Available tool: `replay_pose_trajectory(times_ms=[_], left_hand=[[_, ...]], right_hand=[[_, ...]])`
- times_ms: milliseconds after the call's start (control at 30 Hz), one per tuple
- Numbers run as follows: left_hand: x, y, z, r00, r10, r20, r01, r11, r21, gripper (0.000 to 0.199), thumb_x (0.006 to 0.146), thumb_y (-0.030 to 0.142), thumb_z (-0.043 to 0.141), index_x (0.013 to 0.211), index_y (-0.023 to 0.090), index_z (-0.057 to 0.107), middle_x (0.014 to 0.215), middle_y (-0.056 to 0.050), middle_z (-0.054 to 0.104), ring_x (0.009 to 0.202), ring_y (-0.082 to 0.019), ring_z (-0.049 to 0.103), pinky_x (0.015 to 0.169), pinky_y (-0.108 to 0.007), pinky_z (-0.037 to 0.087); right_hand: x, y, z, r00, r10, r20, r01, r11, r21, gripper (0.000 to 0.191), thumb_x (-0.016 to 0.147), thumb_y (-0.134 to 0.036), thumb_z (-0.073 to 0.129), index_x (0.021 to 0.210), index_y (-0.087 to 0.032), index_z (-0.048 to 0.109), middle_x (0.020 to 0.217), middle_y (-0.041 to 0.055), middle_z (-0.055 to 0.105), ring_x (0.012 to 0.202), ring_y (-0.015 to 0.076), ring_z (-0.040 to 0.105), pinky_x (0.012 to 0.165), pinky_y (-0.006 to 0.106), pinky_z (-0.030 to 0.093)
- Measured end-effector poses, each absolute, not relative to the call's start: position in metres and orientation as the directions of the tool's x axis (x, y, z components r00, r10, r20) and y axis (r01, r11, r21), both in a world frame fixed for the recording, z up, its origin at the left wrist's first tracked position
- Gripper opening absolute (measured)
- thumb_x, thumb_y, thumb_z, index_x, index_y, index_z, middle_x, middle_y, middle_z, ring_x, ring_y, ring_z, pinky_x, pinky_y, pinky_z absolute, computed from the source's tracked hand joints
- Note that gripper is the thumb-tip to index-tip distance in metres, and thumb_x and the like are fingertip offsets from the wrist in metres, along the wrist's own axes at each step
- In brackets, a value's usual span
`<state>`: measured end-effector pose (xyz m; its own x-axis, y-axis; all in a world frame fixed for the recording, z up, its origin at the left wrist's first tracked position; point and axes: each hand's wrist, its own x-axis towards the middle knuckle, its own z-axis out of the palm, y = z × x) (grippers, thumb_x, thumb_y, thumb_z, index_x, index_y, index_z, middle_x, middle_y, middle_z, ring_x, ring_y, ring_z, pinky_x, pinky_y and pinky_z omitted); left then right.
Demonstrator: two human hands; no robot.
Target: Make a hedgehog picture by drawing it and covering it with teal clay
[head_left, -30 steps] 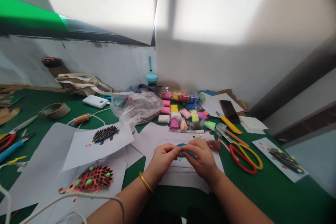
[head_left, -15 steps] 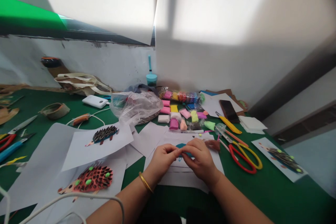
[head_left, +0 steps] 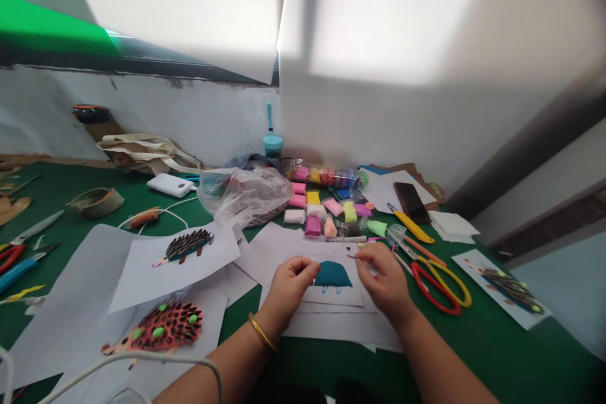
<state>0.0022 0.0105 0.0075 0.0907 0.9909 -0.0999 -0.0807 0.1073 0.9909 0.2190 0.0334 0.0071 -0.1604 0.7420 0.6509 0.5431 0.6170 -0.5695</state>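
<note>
A dome of blue clay (head_left: 332, 274) lies on a white paper sheet (head_left: 348, 299), with drawn blue legs below its lower edge. My left hand (head_left: 292, 287) is at the dome's left edge, thumb and forefinger pinched together; whatever is between them is hidden. Right of the dome, my right hand (head_left: 386, 281) is closed, apart from the clay. From its fingertips a small dark sliver (head_left: 351, 256) sticks out, too small to name. A tiny dark bit (head_left: 348, 249) lies on the paper beyond it.
Several wrapped clay packets (head_left: 313, 226) and a plastic bag (head_left: 249, 192) lie behind the paper. On the right are scissors (head_left: 438, 287), a yellow cutter (head_left: 413, 225) and a phone (head_left: 411, 202). A clay hedgehog picture (head_left: 165, 328) lies left; a cable (head_left: 156, 353) crosses the lower left.
My hands have moved apart, uncovering the blue clay. The right hand has shifted right, and a dark sliver now shows at its fingertips. The left hand has moved slightly left.
</note>
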Motion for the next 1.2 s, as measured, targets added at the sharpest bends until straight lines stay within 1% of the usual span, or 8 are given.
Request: replay_pose_trajectory(times_ms=[133, 433, 567, 700, 800, 900, 1033, 1200], left_hand=[[0.002, 0.009, 0.005, 0.118, 0.989, -0.085, -0.11, 0.098, 0.989, 0.033, 0.08, 0.047, 0.069, 0.082, 0.014, 0.071, 0.069, -0.001, 0.06, 0.067, -0.014, 0.05, 0.065, -0.026, 0.04], [0.003, 0.008, 0.005, 0.13, 0.988, -0.08, -0.136, 0.098, 0.986, 0.043, 0.087, 0.053, 0.058, 0.091, 0.014, 0.076, 0.071, -0.003, 0.062, 0.068, -0.015, 0.052, 0.064, -0.026, 0.04], [0.004, 0.007, 0.008, 0.151, 0.983, -0.103, -0.146, 0.126, 0.981, 0.045, 0.088, 0.053, 0.056, 0.094, 0.014, 0.076, 0.072, -0.004, 0.063, 0.07, -0.016, 0.053, 0.065, -0.027, 0.04], [0.005, 0.006, 0.007, 0.168, 0.978, -0.127, -0.165, 0.154, 0.974, 0.045, 0.089, 0.053, 0.056, 0.094, 0.013, 0.076, 0.074, -0.005, 0.064, 0.069, -0.015, 0.053, 0.065, -0.027, 0.04], [0.006, 0.007, 0.006, 0.184, 0.976, -0.118, -0.163, 0.149, 0.975, 0.037, 0.083, 0.048, 0.065, 0.09, 0.014, 0.076, 0.071, -0.003, 0.062, 0.067, -0.014, 0.051, 0.063, -0.026, 0.038], [0.006, 0.008, 0.008, 0.203, 0.974, -0.099, -0.148, 0.131, 0.98, 0.032, 0.08, 0.045, 0.07, 0.085, 0.014, 0.075, 0.068, -0.002, 0.06, 0.066, -0.014, 0.049, 0.063, -0.025, 0.037], [0.006, 0.008, 0.009, 0.213, 0.973, -0.093, -0.157, 0.128, 0.979, 0.034, 0.081, 0.047, 0.068, 0.083, 0.014, 0.074, 0.07, -0.002, 0.061, 0.067, -0.014, 0.049, 0.064, -0.026, 0.038], [0.007, 0.007, 0.006, 0.197, 0.974, -0.113, -0.208, 0.154, 0.966, 0.041, 0.085, 0.052, 0.061, 0.085, 0.013, 0.073, 0.071, -0.004, 0.062, 0.067, -0.015, 0.052, 0.062, -0.026, 0.039]], right_hand=[[0.256, 0.049, -0.004, -0.13, 0.788, 0.602, 0.687, 0.51, -0.519, 0.02, 0.094, -0.028, 0.05, 0.099, -0.022, 0.069, 0.095, 0.0069, 0.067, 0.093, 0.0243, 0.06, 0.084, 0.04, 0.046], [0.267, 0.064, -0.02, -0.211, 0.867, 0.452, 0.908, 0.345, -0.238, 0.023, 0.09, -0.027, 0.054, 0.096, -0.022, 0.075, 0.09, 0.007, 0.069, 0.088, 0.0246, 0.06, 0.08, 0.038, 0.044], [0.263, 0.064, -0.019, -0.218, 0.867, 0.449, 0.927, 0.328, -0.182, 0.027, 0.092, -0.027, 0.05, 0.1, -0.021, 0.075, 0.09, 0.0082, 0.069, 0.088, 0.0251, 0.06, 0.079, 0.039, 0.044], [0.249, 0.055, -0.011, -0.194, 0.833, 0.518, 0.885, 0.377, -0.275, 0.027, 0.093, -0.026, 0.05, 0.103, -0.02, 0.074, 0.092, 0.0095, 0.067, 0.09, 0.0259, 0.059, 0.08, 0.04, 0.045], [0.227, 0.042, -0.001, -0.234, 0.787, 0.571, 0.734, 0.528, -0.427, 0.023, 0.094, -0.028, 0.052, 0.103, -0.02, 0.072, 0.095, 0.0091, 0.065, 0.093, 0.0244, 0.058, 0.082, 0.039, 0.047], [0.204, 0.03, 0.007, -0.32, 0.759, 0.567, 0.57, 0.633, -0.524, 0.02, 0.092, -0.032, 0.059, 0.106, -0.023, 0.07, 0.095, 0.0073, 0.063, 0.093, 0.023, 0.058, 0.081, 0.037, 0.048], [0.188, 0.025, 0.009, -0.329, 0.769, 0.547, 0.477, 0.636, -0.607, 0.017, 0.09, -0.031, 0.063, 0.105, -0.024, 0.07, 0.091, 0.0053, 0.062, 0.088, 0.0214, 0.057, 0.077, 0.035, 0.049], [0.185, 0.024, 0.005, -0.296, 0.776, 0.557, 0.441, 0.628, -0.641, 0.012, 0.091, -0.024, 0.062, 0.097, -0.025, 0.072, 0.085, 0.004, 0.061, 0.084, 0.0202, 0.057, 0.073, 0.034, 0.048]])
